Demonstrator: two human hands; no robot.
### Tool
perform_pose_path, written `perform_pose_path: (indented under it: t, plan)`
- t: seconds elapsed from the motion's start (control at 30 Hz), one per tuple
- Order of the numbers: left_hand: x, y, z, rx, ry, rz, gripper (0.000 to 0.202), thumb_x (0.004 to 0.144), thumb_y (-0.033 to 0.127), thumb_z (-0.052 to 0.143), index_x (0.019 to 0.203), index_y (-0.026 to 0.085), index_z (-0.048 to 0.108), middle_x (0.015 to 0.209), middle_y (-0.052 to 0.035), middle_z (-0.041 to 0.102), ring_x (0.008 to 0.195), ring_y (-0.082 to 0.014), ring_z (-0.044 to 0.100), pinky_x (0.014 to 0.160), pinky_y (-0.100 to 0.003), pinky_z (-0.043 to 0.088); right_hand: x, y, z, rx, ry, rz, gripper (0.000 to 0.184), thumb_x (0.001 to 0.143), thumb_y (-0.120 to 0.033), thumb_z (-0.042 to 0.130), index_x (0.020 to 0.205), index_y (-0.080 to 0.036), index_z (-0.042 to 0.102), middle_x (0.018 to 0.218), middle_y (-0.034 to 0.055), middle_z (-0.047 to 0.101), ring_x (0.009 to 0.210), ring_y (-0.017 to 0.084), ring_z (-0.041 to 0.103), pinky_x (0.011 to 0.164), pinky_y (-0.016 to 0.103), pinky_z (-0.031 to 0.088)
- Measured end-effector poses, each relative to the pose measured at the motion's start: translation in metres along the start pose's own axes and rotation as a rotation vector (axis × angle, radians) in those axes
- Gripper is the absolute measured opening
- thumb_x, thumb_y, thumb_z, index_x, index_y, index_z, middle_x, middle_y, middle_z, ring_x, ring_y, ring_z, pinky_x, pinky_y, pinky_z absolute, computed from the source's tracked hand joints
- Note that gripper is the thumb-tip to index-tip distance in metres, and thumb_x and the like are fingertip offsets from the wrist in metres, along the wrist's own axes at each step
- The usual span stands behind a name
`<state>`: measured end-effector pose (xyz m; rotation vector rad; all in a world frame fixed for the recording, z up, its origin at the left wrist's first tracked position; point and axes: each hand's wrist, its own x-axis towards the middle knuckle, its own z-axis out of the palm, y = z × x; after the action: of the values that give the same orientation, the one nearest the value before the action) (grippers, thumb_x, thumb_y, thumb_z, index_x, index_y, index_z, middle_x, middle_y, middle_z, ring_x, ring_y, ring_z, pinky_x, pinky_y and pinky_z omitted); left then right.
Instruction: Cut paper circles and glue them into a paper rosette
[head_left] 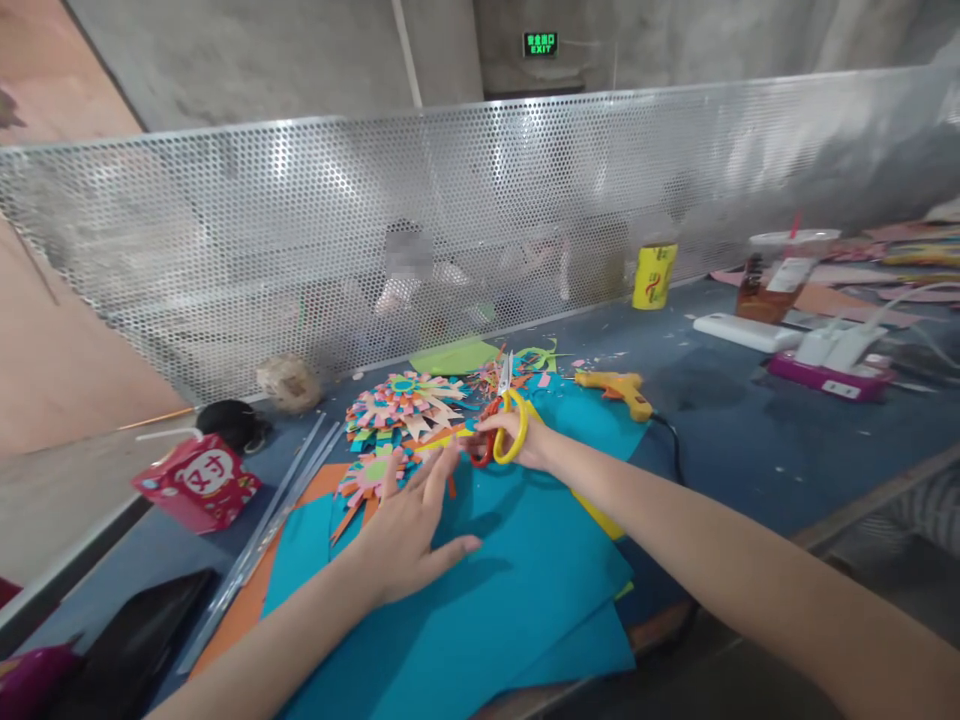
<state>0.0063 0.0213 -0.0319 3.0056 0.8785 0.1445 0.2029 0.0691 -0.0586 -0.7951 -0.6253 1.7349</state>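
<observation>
My right hand [517, 440] grips a pair of scissors [501, 420] with yellow and red handles, blades pointing up and away. My left hand [409, 530] hovers with fingers spread over a stack of teal paper sheets [487, 610], holding nothing. Just beyond both hands lie colourful fringed paper flowers [401, 405] in pink, orange, teal and green. An orange sheet [247, 600] shows under the teal stack at the left.
A yellow glue gun [615, 388] lies right of the scissors. A red drink carton [196, 482], metal rulers [255, 545], a yellow can [654, 276], an iced drink cup [784, 275] and a power strip [832, 370] stand around. A perforated metal screen [450, 220] bounds the far edge.
</observation>
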Motion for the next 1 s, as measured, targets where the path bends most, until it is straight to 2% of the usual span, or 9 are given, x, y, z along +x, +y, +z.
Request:
perform_pose_path:
  t: [0.2, 0.4, 0.5, 0.57, 0.6, 0.7, 0.87, 0.93, 1.0]
  plan:
    - [-0.001, 0.016, -0.001, 0.040, -0.094, 0.046, 0.095, 0.083, 0.063, 0.033, 0.139, 0.011, -0.023, 0.147, -0.0233, 0.018, 0.137, -0.0337, 0.013, 0.102, -0.064, -0.010, -0.003, 0.000, 0.003, 0.013, 0.030, -0.008, 0.029, 0.090, -0.031, 0.053, 0.114, -0.014, 0.052, 0.109, 0.0076, 0.056, 0.091, 0.018, 0.058, 0.077, 0.036, 0.052]
    - [-0.006, 0.070, 0.006, -0.125, -0.259, 0.111, 0.102, 0.076, 0.066, 0.044, 0.143, 0.007, -0.006, 0.148, -0.0205, 0.009, 0.135, -0.0417, 0.007, 0.103, -0.068, 0.002, -0.005, -0.001, 0.003, 0.004, 0.020, -0.010, 0.029, 0.090, -0.031, 0.052, 0.113, -0.013, 0.053, 0.108, 0.0074, 0.056, 0.089, 0.017, 0.058, 0.075, 0.035, 0.052]
    - [-0.007, 0.098, 0.021, -0.324, -0.387, 0.425, 0.050, 0.094, 0.033, 0.022, 0.143, 0.034, 0.012, 0.142, 0.0028, 0.036, 0.134, -0.0229, 0.026, 0.110, -0.050, 0.022, -0.006, -0.001, 0.003, -0.007, -0.001, -0.014, 0.029, 0.090, -0.032, 0.052, 0.113, -0.014, 0.053, 0.108, 0.0073, 0.057, 0.089, 0.017, 0.058, 0.075, 0.035, 0.052]
    - [-0.007, 0.107, 0.026, -0.392, -0.336, 0.544, 0.047, 0.094, 0.031, 0.020, 0.138, 0.048, 0.016, 0.138, 0.0156, 0.041, 0.131, -0.0120, 0.034, 0.109, -0.033, 0.029, -0.007, -0.001, 0.003, -0.020, -0.003, -0.019, 0.030, 0.090, -0.032, 0.052, 0.113, -0.014, 0.052, 0.109, 0.0076, 0.056, 0.091, 0.018, 0.058, 0.076, 0.036, 0.052]
    - [-0.007, 0.109, 0.026, -0.391, -0.305, 0.519, 0.048, 0.094, 0.031, 0.020, 0.140, 0.045, 0.013, 0.141, 0.0130, 0.037, 0.132, -0.0150, 0.032, 0.110, -0.038, 0.027, -0.008, -0.001, 0.004, -0.029, 0.000, -0.021, 0.030, 0.090, -0.032, 0.053, 0.114, -0.014, 0.052, 0.109, 0.0076, 0.056, 0.091, 0.018, 0.058, 0.077, 0.037, 0.052]
    - [-0.011, 0.106, 0.020, -0.240, -0.151, 0.390, 0.055, 0.092, 0.037, 0.031, 0.144, 0.028, 0.015, 0.144, -0.0038, 0.036, 0.131, -0.0278, 0.035, 0.106, -0.049, 0.030, -0.012, -0.001, 0.007, -0.063, 0.015, -0.033, 0.029, 0.090, -0.031, 0.053, 0.114, -0.014, 0.053, 0.109, 0.0076, 0.056, 0.091, 0.018, 0.058, 0.077, 0.037, 0.052]
    - [-0.033, 0.086, 0.010, -0.152, -0.067, 0.369, 0.057, 0.088, 0.044, 0.039, 0.141, 0.032, 0.025, 0.142, -0.0015, 0.042, 0.133, -0.0252, 0.032, 0.109, -0.042, 0.027, -0.019, -0.002, 0.015, -0.128, 0.040, -0.038, 0.028, 0.090, -0.030, 0.053, 0.113, -0.013, 0.053, 0.108, 0.0074, 0.056, 0.090, 0.017, 0.058, 0.076, 0.036, 0.052]
    - [-0.041, 0.065, 0.009, -0.128, -0.034, 0.258, 0.066, 0.087, 0.047, 0.040, 0.144, 0.029, 0.013, 0.145, -0.0062, 0.035, 0.135, -0.0310, 0.024, 0.108, -0.055, 0.021, -0.023, -0.003, 0.018, -0.146, 0.043, -0.037, 0.028, 0.090, -0.030, 0.053, 0.113, -0.013, 0.053, 0.108, 0.0073, 0.056, 0.089, 0.017, 0.059, 0.075, 0.035, 0.052]
    - [-0.047, 0.041, 0.009, -0.035, 0.023, -0.017, 0.073, 0.088, 0.047, 0.039, 0.145, 0.020, 0.002, 0.148, -0.0133, 0.026, 0.137, -0.0345, 0.015, 0.105, -0.061, 0.018, -0.026, -0.004, 0.021, -0.159, 0.040, -0.041, 0.028, 0.090, -0.029, 0.053, 0.113, -0.013, 0.053, 0.108, 0.0072, 0.057, 0.089, 0.017, 0.059, 0.075, 0.035, 0.053]
